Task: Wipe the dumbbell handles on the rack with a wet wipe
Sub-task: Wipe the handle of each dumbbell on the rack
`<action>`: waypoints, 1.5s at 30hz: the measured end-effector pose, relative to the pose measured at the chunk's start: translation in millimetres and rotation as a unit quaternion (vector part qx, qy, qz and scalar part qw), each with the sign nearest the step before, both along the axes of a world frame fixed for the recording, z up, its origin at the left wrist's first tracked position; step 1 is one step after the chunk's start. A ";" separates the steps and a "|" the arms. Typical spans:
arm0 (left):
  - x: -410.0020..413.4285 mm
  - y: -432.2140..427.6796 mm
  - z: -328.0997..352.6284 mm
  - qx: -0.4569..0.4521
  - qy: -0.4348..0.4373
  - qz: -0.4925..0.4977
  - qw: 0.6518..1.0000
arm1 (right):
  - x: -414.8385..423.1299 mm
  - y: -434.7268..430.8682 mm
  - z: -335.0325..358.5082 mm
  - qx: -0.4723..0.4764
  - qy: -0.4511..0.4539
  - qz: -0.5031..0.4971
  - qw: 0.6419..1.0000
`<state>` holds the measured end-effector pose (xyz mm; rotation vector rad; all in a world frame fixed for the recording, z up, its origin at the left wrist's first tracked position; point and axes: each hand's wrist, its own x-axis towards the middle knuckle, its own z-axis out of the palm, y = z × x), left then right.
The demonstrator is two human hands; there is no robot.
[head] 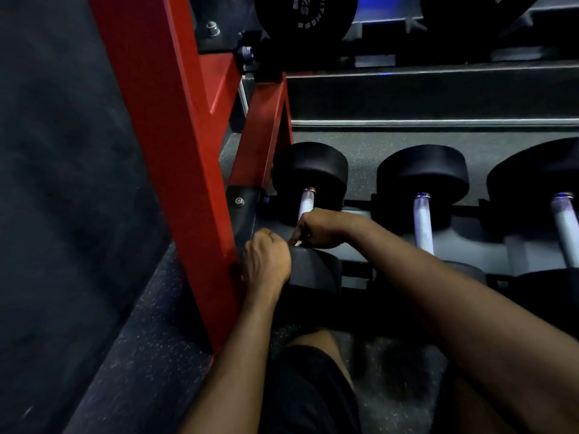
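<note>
The leftmost dumbbell (310, 170) lies on the lowest shelf of the red rack (175, 136), its silver handle (305, 203) pointing toward me. My right hand (322, 228) is curled round the near part of that handle; a sliver of white, probably the wet wipe (297, 243), peeks out under its fingers. My left hand (266, 261) rests curled on the dumbbell's near black head (316, 270), beside the rack post. Most of the wipe is hidden.
Two more dumbbells (423, 220) (564, 227) lie to the right on the same shelf. A shelf above carries larger dumbbells (305, 14). The red upright stands close on my left. My knee (313, 343) and speckled rubber floor (150, 355) are below.
</note>
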<state>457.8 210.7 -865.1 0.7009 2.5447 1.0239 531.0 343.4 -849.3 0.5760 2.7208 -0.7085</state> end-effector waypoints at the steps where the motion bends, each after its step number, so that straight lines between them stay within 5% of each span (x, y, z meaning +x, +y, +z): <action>1: 1.0 0.1 0.7 0.001 -0.002 -0.001 1.000 | 2.9 3.1 4.0 -0.028 -0.008 -0.016 0.999; 4: 1.6 0.4 2.3 0.002 -0.004 0.000 1.000 | 4.3 5.4 7.0 -0.071 -0.012 -0.035 0.997; 9: 0.6 1.3 2.3 -0.005 -0.001 0.000 1.000 | -13.7 -4.0 -6.3 0.031 -0.014 -0.027 0.999; 14: 0.2 1.7 0.0 -0.004 0.012 0.002 1.000 | 2.3 5.5 9.4 -0.120 -0.029 -0.063 0.990; 20: 0.8 1.9 1.0 -0.004 0.003 0.011 1.000 | -7.4 -3.5 -10.1 0.031 0.001 -0.029 0.999; 24: 1.1 1.9 1.4 -0.003 0.004 0.007 1.000 | 7.4 8.6 6.7 -0.081 -0.009 -0.033 0.996; 30: 1.6 2.5 1.3 -0.008 0.020 0.005 1.000 | 2.1 -0.8 -13.0 -0.023 0.039 -0.035 0.998; 38: -0.8 5.7 -4.7 -0.019 0.039 0.001 0.999 | 48.1 20.7 -8.3 -0.213 0.013 -0.095 0.972; 41: -0.8 5.0 -4.1 -0.016 0.038 0.008 0.999 | 55.7 27.0 -18.7 -0.133 0.045 -0.180 0.974; 43: -0.1 5.1 -3.0 -0.009 0.031 0.016 0.999 | 49.9 24.0 -27.4 -0.088 0.078 -0.330 0.937; 45: 1.2 4.0 -0.9 -0.007 0.039 0.017 0.999 | 36.4 10.5 -35.0 -0.075 0.036 -0.376 0.923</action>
